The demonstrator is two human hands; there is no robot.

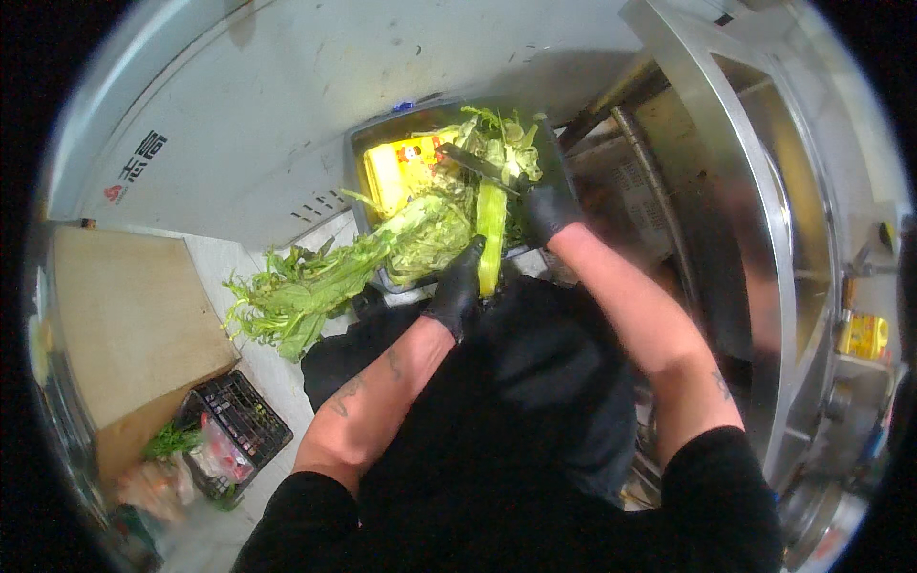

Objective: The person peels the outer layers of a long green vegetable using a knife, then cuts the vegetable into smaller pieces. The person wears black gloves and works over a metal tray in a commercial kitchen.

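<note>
My left hand, in a black glove, is closed round the lower part of a peeled, pale green celtuce stem. The stem points away from me over a dark grey bin. In my right hand, also gloved in black, is a knife. Its dark blade lies across the far end of the stem, pointing left. Peelings and leaves fill much of the bin, beside a yellow printed package. A long bunch of leafy greens hangs over the bin's near left edge.
A pale metal cabinet wall rises behind the bin. Steel shelving stands close on my right. To the left are a large cardboard box and a black plastic crate with bagged greens beside it.
</note>
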